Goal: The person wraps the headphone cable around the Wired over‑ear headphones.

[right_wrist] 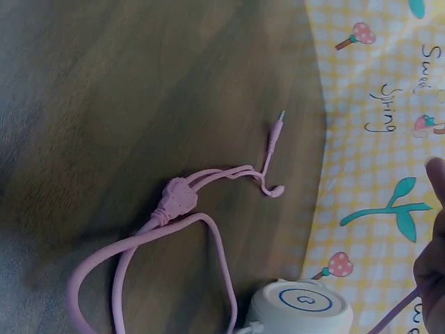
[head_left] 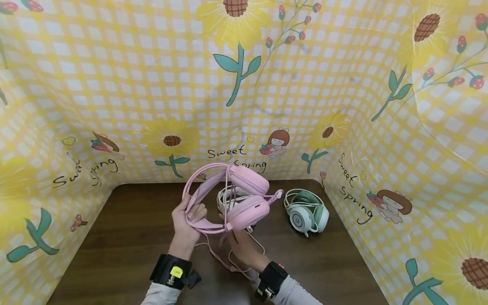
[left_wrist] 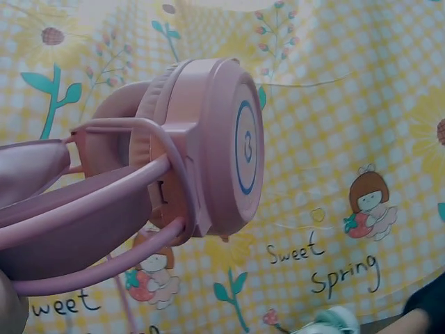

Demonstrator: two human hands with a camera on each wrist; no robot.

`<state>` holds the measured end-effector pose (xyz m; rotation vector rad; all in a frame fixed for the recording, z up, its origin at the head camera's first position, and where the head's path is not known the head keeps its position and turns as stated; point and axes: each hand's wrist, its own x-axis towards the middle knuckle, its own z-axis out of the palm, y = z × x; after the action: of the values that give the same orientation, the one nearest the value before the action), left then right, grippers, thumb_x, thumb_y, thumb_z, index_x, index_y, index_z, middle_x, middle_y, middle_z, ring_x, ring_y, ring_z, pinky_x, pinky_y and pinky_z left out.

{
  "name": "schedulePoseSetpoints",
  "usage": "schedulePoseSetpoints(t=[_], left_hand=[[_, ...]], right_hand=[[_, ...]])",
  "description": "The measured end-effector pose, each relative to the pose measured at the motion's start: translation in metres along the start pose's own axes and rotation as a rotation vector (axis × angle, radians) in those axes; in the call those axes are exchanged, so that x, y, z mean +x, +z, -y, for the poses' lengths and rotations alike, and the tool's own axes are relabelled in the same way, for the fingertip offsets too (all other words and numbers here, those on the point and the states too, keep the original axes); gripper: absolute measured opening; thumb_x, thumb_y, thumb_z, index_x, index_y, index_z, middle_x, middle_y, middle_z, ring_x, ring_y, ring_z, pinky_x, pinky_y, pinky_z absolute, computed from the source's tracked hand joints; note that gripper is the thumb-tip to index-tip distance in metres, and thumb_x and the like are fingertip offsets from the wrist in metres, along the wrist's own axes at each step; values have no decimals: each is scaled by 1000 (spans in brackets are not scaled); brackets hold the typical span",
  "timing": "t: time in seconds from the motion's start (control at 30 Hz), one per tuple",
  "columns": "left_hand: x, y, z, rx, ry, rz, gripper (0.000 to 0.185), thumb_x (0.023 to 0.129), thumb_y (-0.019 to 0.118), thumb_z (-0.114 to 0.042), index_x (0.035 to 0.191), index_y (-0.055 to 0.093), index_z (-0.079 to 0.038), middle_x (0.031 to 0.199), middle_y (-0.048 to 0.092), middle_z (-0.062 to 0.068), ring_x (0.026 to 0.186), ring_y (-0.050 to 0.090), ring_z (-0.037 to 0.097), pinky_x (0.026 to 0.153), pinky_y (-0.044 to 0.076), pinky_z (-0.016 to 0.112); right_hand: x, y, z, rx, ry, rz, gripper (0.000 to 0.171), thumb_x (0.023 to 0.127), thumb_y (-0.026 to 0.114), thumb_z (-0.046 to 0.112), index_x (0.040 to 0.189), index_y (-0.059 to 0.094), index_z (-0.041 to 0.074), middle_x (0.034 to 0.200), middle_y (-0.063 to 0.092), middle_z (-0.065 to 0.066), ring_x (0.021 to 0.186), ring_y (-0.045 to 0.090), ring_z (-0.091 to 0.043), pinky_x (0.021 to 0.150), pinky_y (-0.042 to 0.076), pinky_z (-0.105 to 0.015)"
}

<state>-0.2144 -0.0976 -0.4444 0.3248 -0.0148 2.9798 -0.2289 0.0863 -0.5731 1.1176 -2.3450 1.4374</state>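
Observation:
My left hand [head_left: 184, 226] grips the headband of a pink headset [head_left: 248, 213] and holds it up over the table, its ear cups toward the right. A strand of cable is wound across the headband, and a microphone boom [head_left: 275, 196] sticks out past the cups. Below the lower cup is my right hand [head_left: 245, 250], its fingers partly hidden by the headset. In the right wrist view, a pink cable [right_wrist: 393, 311] runs up into the fingers of that hand. More of the cable hangs lower, with a splitter [right_wrist: 179, 197] and a thin audio plug [right_wrist: 276, 133].
Behind the pink headset, a white headset [head_left: 222, 198] lies on the dark wooden table [head_left: 126, 228], mostly covered in the head view. A white and mint-green headset [head_left: 306, 215] sits at the right. Yellow checked cloth [head_left: 213, 84] rises around the table's back and sides.

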Motion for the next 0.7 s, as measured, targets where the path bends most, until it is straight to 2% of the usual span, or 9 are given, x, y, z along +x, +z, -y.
schedulePoseSetpoints(t=[0.03,0.07,0.17,0.23,0.33,0.37,0.43,0.57,0.7], left_hand=[[1,1,-1,4,16,-14,34,103,43,-14,71,46,-4,50,25,0,48,10,8,47,11,17],[2,2,-2,14,37,-26,33,102,45,-13,70,46,-4,50,26,0,48,10,9,47,10,17],[2,0,-6,68,114,-58,33,101,45,-13,70,45,-4,49,27,1,47,10,9,46,9,17],[1,-2,-7,117,170,-73,33,103,42,-13,71,44,-5,49,28,2,46,12,9,46,9,18],[1,-5,-9,195,253,-99,34,106,38,-14,73,45,-6,49,32,2,42,18,10,45,9,19],[1,-6,-9,210,278,-108,34,106,37,-14,74,45,-6,50,34,2,41,20,10,44,9,19],[1,-6,-9,240,324,-137,33,107,37,-14,76,45,-5,50,36,2,39,23,10,43,10,19],[1,-7,-13,278,394,-192,31,107,37,-13,78,45,-4,50,36,2,37,26,9,42,11,19],[-1,-10,-20,334,477,-264,32,106,39,-14,77,46,-2,49,36,1,36,29,8,39,12,18]], right_hand=[[2,8,10,-26,20,-55,32,108,34,5,133,53,-2,74,66,-3,64,57,-13,62,47,-29],[0,9,18,-76,12,-106,32,107,34,4,131,55,0,69,65,0,59,53,-9,56,42,-27],[-4,-2,37,-161,4,-87,30,107,34,7,124,60,6,68,65,6,57,47,-2,55,37,-20],[-5,-9,44,-178,-8,-22,30,108,35,10,129,56,9,71,67,6,63,52,0,61,42,-17],[-5,-11,47,-194,-29,-25,20,108,39,15,107,59,16,69,67,8,65,56,4,65,44,-14],[-5,-11,48,-199,-54,-25,18,107,40,15,104,58,15,68,66,9,66,57,4,65,45,-14],[-7,-13,49,-233,-88,-30,19,107,43,16,113,61,15,66,66,11,68,60,6,69,48,-16],[-14,-22,52,-310,-115,-6,33,106,46,18,137,56,12,65,64,13,69,62,3,72,53,-24],[-21,-36,52,-377,-96,56,37,106,48,22,142,54,16,68,66,12,73,64,0,70,54,-29]])
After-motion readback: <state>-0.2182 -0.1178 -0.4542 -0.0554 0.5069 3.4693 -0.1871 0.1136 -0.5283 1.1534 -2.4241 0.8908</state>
